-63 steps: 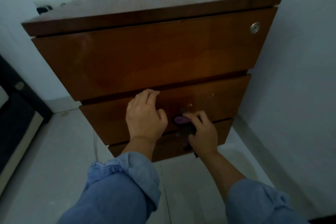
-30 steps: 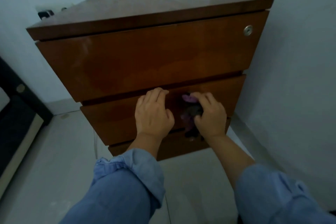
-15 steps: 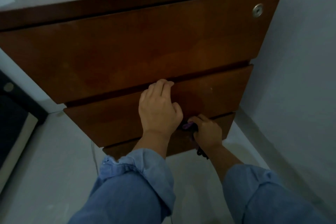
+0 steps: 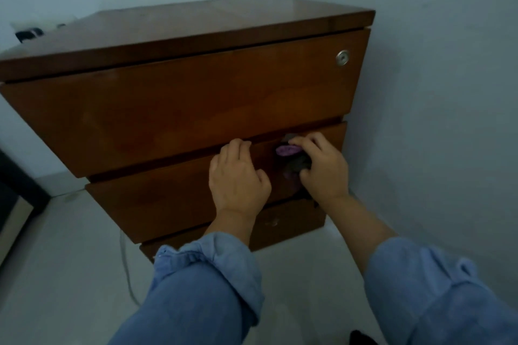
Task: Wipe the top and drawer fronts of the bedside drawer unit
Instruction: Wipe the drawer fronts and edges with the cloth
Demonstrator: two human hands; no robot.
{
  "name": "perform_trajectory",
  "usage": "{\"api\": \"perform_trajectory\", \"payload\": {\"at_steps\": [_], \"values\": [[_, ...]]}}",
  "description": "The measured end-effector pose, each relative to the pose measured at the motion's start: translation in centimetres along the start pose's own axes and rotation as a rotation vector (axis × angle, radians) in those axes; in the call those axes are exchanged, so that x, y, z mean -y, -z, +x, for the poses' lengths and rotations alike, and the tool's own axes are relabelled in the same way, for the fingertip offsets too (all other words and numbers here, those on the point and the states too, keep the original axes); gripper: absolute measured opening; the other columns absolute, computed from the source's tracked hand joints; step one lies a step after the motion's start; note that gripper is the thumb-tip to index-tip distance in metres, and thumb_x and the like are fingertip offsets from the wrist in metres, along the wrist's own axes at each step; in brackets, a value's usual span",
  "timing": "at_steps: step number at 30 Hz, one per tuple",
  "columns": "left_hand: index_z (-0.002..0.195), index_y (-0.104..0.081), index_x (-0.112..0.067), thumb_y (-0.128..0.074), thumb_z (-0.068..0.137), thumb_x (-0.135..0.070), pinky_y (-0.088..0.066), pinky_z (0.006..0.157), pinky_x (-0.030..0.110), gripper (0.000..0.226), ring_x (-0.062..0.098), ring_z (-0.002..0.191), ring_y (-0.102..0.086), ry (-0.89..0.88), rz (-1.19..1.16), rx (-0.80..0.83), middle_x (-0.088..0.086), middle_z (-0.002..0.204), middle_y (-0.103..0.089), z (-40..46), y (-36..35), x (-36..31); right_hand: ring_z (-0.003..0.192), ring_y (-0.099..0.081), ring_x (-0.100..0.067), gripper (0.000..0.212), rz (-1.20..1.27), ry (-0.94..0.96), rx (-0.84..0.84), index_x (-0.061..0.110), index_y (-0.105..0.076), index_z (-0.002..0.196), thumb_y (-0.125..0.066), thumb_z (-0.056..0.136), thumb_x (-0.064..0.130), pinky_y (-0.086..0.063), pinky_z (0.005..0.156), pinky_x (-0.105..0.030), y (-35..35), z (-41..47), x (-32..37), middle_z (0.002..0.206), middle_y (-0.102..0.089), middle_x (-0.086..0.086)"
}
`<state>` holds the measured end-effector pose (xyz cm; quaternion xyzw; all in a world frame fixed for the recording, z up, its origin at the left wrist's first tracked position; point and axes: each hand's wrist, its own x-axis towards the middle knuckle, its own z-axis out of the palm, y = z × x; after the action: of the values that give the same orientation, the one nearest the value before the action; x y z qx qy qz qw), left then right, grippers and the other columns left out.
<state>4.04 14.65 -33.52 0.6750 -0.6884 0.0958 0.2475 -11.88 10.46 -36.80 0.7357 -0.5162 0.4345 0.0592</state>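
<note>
Bedside drawer unit [image 4: 196, 109]: left hand [image 4: 238, 176], fingers hooked over the top edge of the middle drawer front [image 4: 157, 204]; right hand [image 4: 325, 173], fingers bunched round a dark-and-purple cloth [image 4: 288, 151] at that front's right end; risk: wiping pressure may shift the drawer and pinch the hooked fingertips.

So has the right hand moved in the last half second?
Yes, the right hand climbed the brown wooden middle drawer front, from its bottom edge to its top.

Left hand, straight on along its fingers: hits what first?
Probably the lower edge of the top drawer front: the left hand lies on the middle drawer, fingertips at the gap. Depth unclear.
</note>
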Motion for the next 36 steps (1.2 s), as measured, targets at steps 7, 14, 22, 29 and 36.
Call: {"api": "perform_trajectory", "payload": {"at_steps": [7,14,22,29,36], "values": [[0.127,-0.054,-0.011,-0.055,0.072,-0.022,-0.037,0.099,0.034,0.056,0.022,0.118,-0.049,-0.086,0.024,0.018,0.005,0.127,-0.054,1.0,-1.5,-1.6,0.085,-0.061,-0.024,0.052,0.089,-0.132,0.037,0.017,-0.069,0.098,-0.056,0.050,0.000,-0.048,0.057,-0.030,-2.5,-0.4,-1.5,0.100,-0.063,-0.002],[0.118,-0.060,-0.011,-0.055,0.064,-0.020,-0.044,0.091,0.036,0.055,0.023,0.111,-0.056,-0.097,-0.010,-0.122,0.007,0.120,-0.060,1.0,-3.2,-1.3,0.082,-0.063,-0.028,0.051,0.028,-0.336,0.243,0.017,-0.071,0.098,-0.065,0.055,-0.009,-0.039,0.054,-0.025,-7.3,-6.8,-4.3,0.105,-0.064,-0.003],[0.130,-0.049,-0.011,-0.055,0.068,-0.025,-0.037,0.098,0.038,0.063,0.024,0.120,-0.047,-0.062,0.073,-0.020,0.007,0.130,-0.050,0.5,-2.7,-1.8,0.089,-0.061,-0.028,0.047,-0.014,-0.321,0.326,0.021,-0.067,0.106,-0.062,0.065,0.000,-0.047,0.059,-0.031,-5.0,-6.0,-4.1,0.111,-0.059,-0.002],[0.141,-0.032,-0.014,-0.053,0.080,-0.031,-0.025,0.106,0.037,0.067,0.022,0.132,-0.031,-0.121,0.123,0.066,0.005,0.141,-0.035,1.2,-2.5,-4.4,0.091,-0.059,-0.027,0.057,0.039,-0.103,-0.074,0.014,-0.067,0.102,-0.053,0.051,-0.006,-0.052,0.061,-0.034,-0.1,0.5,-3.2,0.108,-0.061,-0.007],[0.134,-0.046,-0.014,-0.058,0.068,-0.027,-0.033,0.101,0.039,0.068,0.022,0.123,-0.044,-0.142,0.127,0.001,0.005,0.133,-0.048,1.7,-3.7,-4.0,0.082,-0.060,-0.024,0.051,0.060,-0.290,0.044,0.018,-0.070,0.095,-0.062,0.051,-0.006,-0.046,0.054,-0.030,-4.5,-3.7,-5.7,0.101,-0.060,-0.002]]}}
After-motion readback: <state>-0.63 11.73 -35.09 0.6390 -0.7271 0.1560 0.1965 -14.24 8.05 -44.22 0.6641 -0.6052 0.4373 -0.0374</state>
